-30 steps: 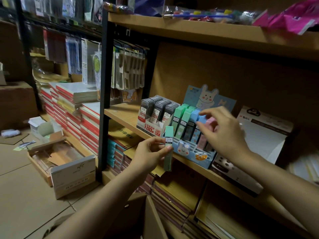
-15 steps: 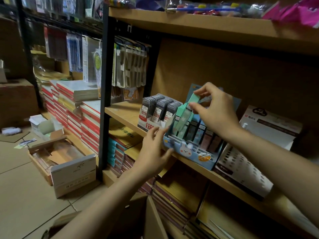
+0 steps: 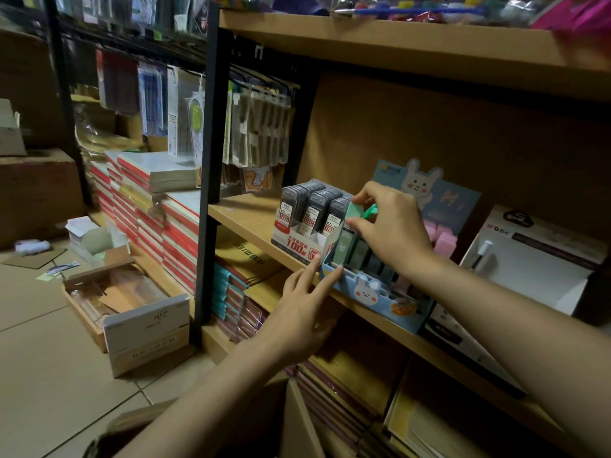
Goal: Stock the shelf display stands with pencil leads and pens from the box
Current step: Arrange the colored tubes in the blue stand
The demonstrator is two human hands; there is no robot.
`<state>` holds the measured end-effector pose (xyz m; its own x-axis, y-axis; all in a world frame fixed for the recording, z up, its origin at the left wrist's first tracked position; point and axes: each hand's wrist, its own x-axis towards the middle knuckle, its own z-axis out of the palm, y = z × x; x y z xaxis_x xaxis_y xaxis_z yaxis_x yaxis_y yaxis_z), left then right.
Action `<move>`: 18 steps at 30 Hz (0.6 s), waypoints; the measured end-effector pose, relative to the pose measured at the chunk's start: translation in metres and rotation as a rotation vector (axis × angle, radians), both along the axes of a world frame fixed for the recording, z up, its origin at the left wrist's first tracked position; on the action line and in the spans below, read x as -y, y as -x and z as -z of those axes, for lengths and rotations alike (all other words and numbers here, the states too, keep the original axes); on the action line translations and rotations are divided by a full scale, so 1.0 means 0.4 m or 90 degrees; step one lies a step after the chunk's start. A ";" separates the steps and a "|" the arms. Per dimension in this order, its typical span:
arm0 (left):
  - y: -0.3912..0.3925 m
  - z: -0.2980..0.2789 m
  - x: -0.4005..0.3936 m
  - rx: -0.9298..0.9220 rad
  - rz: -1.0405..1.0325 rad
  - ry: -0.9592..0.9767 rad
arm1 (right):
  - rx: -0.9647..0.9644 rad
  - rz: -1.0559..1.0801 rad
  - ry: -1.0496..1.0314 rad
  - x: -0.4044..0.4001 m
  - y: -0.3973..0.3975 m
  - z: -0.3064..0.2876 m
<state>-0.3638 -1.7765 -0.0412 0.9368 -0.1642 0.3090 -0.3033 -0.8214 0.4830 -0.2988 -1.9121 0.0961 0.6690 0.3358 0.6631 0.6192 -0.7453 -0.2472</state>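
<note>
The step in hand is seating a pencil-lead case in the blue rabbit display stand (image 3: 370, 292) on the shelf (image 3: 244, 219). The next move calls for pressing the case down level with its row. The left hand (image 3: 297, 312), fingers spread, steadies the stand's front corner. The right hand (image 3: 393, 226) pinches the green lead case (image 3: 353, 211) above the leftmost slot.

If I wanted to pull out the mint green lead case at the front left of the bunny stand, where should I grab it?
Pinch the green lead case by its upper end, from above. It stands tilted in the bunny display stand, its lower end behind the front wall and neighbours beside it.
</note>
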 end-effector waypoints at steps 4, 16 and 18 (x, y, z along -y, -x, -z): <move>0.006 0.009 -0.005 0.031 0.023 -0.022 | 0.003 0.016 0.054 -0.001 0.000 0.021; 0.098 0.051 -0.036 0.023 0.057 -0.103 | 0.043 -0.190 0.011 0.089 0.205 0.124; 0.150 0.100 -0.039 -0.010 0.075 -0.086 | -0.071 -0.183 0.063 0.132 0.264 0.236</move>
